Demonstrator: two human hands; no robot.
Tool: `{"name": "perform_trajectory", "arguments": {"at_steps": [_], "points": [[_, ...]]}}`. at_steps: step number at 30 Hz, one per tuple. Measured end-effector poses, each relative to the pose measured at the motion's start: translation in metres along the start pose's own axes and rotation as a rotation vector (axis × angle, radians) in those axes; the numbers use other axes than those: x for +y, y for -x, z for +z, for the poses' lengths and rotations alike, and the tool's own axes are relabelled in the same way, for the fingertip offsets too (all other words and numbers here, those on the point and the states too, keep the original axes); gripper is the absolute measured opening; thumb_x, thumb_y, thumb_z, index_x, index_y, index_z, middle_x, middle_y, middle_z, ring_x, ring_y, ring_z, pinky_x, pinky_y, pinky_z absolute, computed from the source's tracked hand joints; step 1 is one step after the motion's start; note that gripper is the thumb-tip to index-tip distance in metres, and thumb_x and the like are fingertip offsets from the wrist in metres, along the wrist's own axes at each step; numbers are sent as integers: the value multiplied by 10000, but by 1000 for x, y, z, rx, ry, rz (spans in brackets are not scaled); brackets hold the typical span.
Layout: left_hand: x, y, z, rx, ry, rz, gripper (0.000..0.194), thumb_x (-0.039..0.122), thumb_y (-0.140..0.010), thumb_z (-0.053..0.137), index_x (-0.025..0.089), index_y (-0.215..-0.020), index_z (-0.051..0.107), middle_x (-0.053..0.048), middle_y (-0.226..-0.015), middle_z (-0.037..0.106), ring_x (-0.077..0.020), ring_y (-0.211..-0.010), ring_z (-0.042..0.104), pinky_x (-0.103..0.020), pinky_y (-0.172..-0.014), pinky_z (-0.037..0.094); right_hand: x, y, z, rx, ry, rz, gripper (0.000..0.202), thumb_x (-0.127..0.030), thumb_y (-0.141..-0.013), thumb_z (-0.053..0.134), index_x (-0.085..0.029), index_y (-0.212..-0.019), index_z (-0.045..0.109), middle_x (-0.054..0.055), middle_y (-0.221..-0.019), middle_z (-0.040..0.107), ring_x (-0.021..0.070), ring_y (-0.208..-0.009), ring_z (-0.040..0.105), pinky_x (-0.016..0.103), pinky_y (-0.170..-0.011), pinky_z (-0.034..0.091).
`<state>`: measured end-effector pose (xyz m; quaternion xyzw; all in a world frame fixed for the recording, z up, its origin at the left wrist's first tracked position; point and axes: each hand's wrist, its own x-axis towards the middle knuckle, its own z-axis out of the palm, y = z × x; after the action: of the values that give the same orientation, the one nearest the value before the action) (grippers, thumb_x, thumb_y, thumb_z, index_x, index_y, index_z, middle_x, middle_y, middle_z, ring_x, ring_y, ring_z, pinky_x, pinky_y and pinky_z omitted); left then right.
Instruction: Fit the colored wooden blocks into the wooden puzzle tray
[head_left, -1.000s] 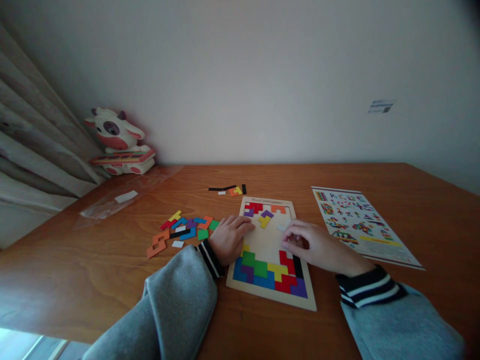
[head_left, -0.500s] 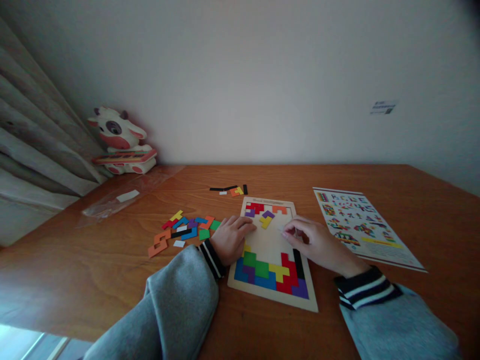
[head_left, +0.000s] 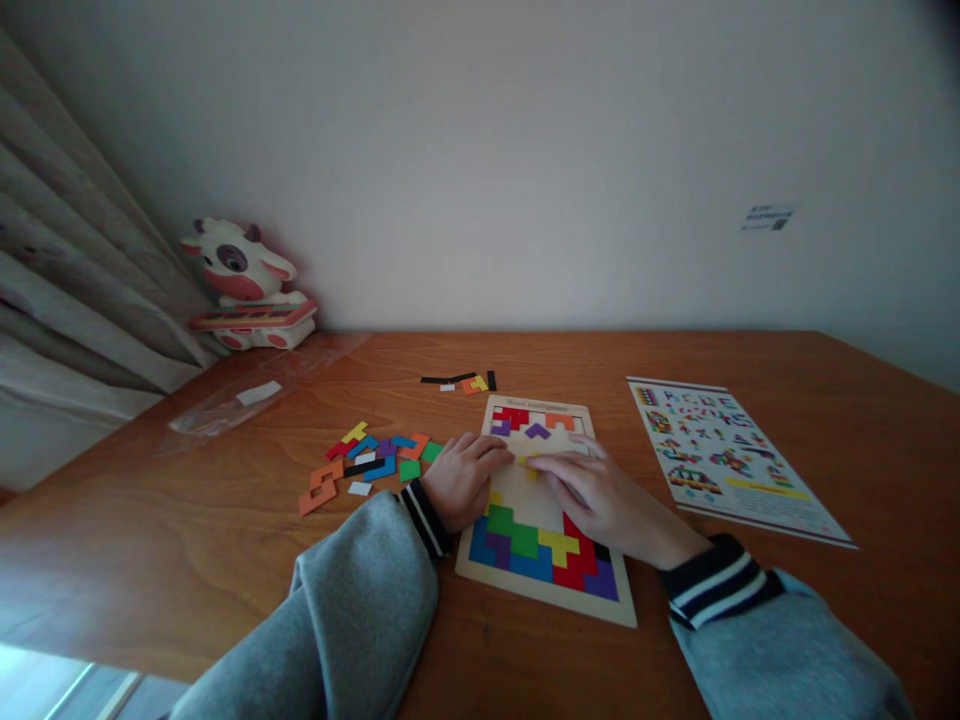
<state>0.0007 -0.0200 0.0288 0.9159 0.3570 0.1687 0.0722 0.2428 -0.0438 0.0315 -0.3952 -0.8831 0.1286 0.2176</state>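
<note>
On the table lies a wooden puzzle board (head_left: 546,602), partly filled with coloured block pieces along its near end and far edge. My left hand (head_left: 466,482) rests flat over the board's left side, fingers extended, holding nothing I can see. Over the middle reaches my right hand (head_left: 596,492), its index finger stretched onto a yellow puzzle piece (head_left: 531,470) that it partly covers. The thumb sits apart from that piece. A purple puzzle piece (head_left: 537,431) lies loose just beyond the fingers. Red puzzle pieces (head_left: 581,565) fill part of the near right corner.
Loose coloured pieces (head_left: 386,465) are heaped left of the board, and a few more (head_left: 472,384) lie behind it. A printed sheet (head_left: 739,455) is on the right. Far left are a clear plastic bag (head_left: 217,415) and a cow toy (head_left: 244,290) with a keyboard.
My right hand has moved left over the board, from a pinch to an extended index finger on the yellow piece. That piece has shifted slightly nearer, away from the purple one. My left hand stays put.
</note>
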Motion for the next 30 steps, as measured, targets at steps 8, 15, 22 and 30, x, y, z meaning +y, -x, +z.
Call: {"name": "perform_trajectory", "arguments": {"at_steps": [8, 15, 22, 30], "points": [[0, 0, 0, 3, 2, 1, 429, 82, -829, 422, 179, -1213, 584, -97, -1279, 586, -268, -1112, 525, -428, -923, 442, -3, -1, -3, -60, -50, -64, 217, -225, -927, 539, -260, -1062, 705, 54, -1145, 656, 209, -1083, 584, 387, -978, 450], [-2, 0, 2, -4, 0, 4, 431, 88, -821, 439, 185, -1213, 589, -98, -1283, 578, -265, -1119, 522, -432, -942, 442, -1, 3, -15, -154, -60, 31, 222, -310, -898, 585, -293, -1090, 695, 58, -1041, 604, 239, -1049, 540, 442, -955, 402], [1, 0, 0, -15, -11, -6, 416, 104, -835, 437, 182, -1215, 589, -98, -1291, 575, -264, -1117, 521, -433, -934, 444, -3, 3, -10, -145, -14, 108, 205, -400, -945, 529, -305, -1080, 651, 47, -1060, 594, 257, -1089, 519, 465, -930, 371], [-2, 1, 4, 3, -19, 4, 441, 81, -817, 439, 187, -1219, 585, -90, -1291, 573, -259, -1123, 514, -426, -936, 437, -11, -3, 4, -56, 58, 155, 189, -414, -924, 558, -261, -1012, 626, 56, -1049, 606, 263, -1045, 537, 472, -915, 372]]}}
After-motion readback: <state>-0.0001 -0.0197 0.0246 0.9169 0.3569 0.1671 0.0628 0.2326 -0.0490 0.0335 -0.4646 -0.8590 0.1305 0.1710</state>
